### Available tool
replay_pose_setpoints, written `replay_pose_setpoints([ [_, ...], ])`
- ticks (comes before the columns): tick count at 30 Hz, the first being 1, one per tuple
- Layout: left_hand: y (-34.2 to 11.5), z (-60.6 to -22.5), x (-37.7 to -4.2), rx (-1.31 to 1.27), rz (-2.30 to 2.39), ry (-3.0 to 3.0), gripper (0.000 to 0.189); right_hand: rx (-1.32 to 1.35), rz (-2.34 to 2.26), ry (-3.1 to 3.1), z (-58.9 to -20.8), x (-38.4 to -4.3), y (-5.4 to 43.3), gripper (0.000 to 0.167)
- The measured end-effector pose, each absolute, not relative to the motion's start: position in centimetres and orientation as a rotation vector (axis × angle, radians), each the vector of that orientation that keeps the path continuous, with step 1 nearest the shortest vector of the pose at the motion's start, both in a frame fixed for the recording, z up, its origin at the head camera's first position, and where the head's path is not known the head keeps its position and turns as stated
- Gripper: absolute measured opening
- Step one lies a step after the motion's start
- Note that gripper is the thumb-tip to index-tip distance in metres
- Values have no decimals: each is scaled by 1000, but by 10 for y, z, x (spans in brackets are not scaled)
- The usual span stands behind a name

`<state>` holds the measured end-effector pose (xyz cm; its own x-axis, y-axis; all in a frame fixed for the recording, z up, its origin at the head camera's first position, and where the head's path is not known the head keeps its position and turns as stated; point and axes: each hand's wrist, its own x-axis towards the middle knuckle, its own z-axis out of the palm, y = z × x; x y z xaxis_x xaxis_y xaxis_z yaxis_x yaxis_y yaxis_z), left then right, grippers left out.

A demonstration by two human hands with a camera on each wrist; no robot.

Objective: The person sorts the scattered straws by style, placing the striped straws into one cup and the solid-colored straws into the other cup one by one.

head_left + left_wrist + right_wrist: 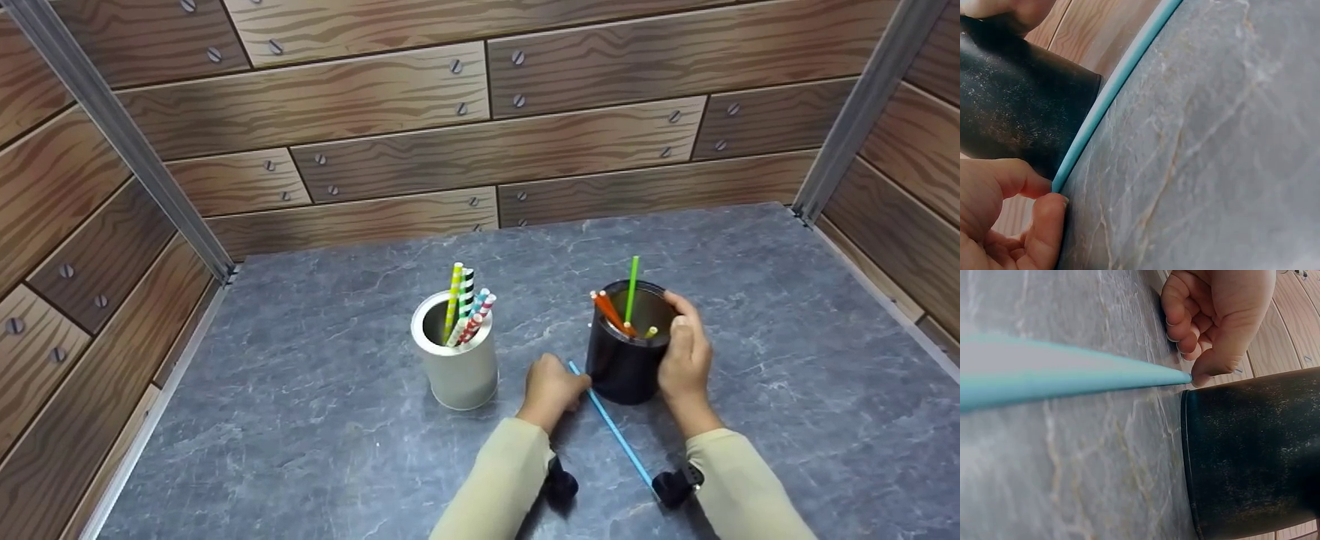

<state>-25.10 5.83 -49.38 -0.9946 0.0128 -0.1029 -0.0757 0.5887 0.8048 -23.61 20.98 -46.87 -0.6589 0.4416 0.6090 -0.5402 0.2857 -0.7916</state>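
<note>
A light blue straw [619, 435] lies on the table, slanting between the forearms. My left hand [551, 386] pinches its far end between thumb and forefinger, as the left wrist view shows close up. Just right of that end stands a black cup [626, 367], upright, with orange straws [609, 309], a green straw [631, 291] and a yellowish straw tip inside. My right hand [688, 356] grips the cup's right side, fingers over the rim and thumb in front. In the right wrist view the straw [1084, 371] runs to the left fingertips, beside the cup [1252, 455].
Left of the left hand, a white cup [463, 379] holds several striped straws [466, 292]. The grey marbled table [315, 390] is bounded by wood-patterned walls [390, 142] at the back and sides. A black wrist camera [675, 486] overlaps the straw's near end in the head view.
</note>
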Motion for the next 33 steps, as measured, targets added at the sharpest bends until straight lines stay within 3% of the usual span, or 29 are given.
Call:
replay_pose_setpoints([
  [15, 62, -489, -248, 50, 1157, 2840, 22, 129, 1524, -1698, -445, -219, 198, 37],
  [24, 64, -492, -244, 254, 947, 3078, 20, 107, 1500, -1710, -454, -226, 202, 37],
  [33, 69, -492, -243, 281, 799, 3098, 28, 92, 1501, -1719, -466, -234, 208, 37],
])
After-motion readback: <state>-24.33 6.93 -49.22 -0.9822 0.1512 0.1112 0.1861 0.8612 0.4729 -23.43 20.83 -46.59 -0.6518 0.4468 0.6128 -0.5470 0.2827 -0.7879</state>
